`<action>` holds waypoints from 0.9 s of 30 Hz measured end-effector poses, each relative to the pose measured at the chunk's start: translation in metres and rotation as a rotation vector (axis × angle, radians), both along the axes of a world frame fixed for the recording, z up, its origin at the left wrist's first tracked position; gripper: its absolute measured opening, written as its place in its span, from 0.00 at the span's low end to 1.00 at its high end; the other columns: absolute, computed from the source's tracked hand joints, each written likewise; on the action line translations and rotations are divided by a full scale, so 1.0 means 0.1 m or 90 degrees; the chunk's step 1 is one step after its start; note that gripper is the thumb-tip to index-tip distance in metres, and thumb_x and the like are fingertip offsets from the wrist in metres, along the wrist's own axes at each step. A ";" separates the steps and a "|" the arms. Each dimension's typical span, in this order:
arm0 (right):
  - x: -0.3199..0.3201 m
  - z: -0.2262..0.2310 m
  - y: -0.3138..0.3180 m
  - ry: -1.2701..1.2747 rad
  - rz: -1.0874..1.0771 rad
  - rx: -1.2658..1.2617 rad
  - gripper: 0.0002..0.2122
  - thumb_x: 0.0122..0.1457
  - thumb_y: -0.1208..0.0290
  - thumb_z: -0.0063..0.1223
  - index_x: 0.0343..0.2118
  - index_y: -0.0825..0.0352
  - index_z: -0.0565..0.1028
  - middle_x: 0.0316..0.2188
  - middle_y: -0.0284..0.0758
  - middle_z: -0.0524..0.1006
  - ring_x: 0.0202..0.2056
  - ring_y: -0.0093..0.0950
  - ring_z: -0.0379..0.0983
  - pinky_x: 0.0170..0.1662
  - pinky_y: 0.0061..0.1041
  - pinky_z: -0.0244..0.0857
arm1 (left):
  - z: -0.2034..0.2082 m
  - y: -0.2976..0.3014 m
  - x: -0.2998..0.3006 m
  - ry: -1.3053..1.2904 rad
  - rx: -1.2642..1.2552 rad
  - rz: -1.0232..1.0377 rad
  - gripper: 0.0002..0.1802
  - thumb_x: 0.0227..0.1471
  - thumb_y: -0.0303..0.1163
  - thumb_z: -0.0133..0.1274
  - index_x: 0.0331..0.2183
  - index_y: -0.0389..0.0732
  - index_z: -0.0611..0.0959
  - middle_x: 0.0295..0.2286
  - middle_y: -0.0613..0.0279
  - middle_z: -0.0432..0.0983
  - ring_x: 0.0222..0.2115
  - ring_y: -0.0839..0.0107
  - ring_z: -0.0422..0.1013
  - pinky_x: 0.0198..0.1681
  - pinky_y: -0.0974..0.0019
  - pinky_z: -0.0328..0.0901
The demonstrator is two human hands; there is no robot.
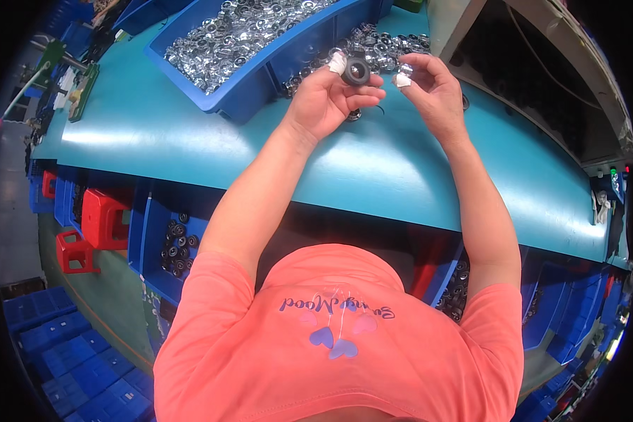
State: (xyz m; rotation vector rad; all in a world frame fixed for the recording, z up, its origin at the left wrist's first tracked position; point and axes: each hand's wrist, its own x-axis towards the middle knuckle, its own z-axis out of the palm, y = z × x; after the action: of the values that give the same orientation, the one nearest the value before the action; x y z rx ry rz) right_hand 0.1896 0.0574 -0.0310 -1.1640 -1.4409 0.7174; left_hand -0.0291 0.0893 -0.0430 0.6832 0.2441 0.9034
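Between the thumb and fingers of my left hand [320, 102] is a black ring-shaped part [356, 71] with a round opening facing up. White wrapping covers my left thumb tip. My right hand [435, 95], a little to the right, pinches a small shiny silver part [405, 69] between thumb and forefinger; its thumb also has white wrapping. The two hands are apart, raised over the teal tabletop [373, 169]. Just below my left fingers another small dark round part [354, 114] lies on the table.
A blue bin [225, 105] full of shiny silver parts stands at the far left, with more silver parts [387, 46] heaped beside it. A pale-framed box with a dark opening [534, 70] is at the right. Blue bins of black parts [179, 246] and red stools [104, 218] sit below table height.
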 end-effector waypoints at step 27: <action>-0.15 0.22 -0.19 0.067 0.112 -0.029 0.16 0.48 0.78 0.65 0.41 0.66 0.77 0.37 0.29 0.80 0.44 0.22 0.77 0.46 0.22 0.72 | -0.01 -0.05 0.02 0.012 0.006 -0.002 0.20 0.65 0.39 0.38 0.51 0.38 0.74 0.38 0.49 0.77 0.27 0.66 0.71 0.30 0.65 0.67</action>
State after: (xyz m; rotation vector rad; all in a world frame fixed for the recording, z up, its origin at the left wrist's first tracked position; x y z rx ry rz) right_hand 0.1743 0.0384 -0.0091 -1.0257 -1.4560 0.9246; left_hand -0.0267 0.0847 -0.0445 0.7008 0.2550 0.8959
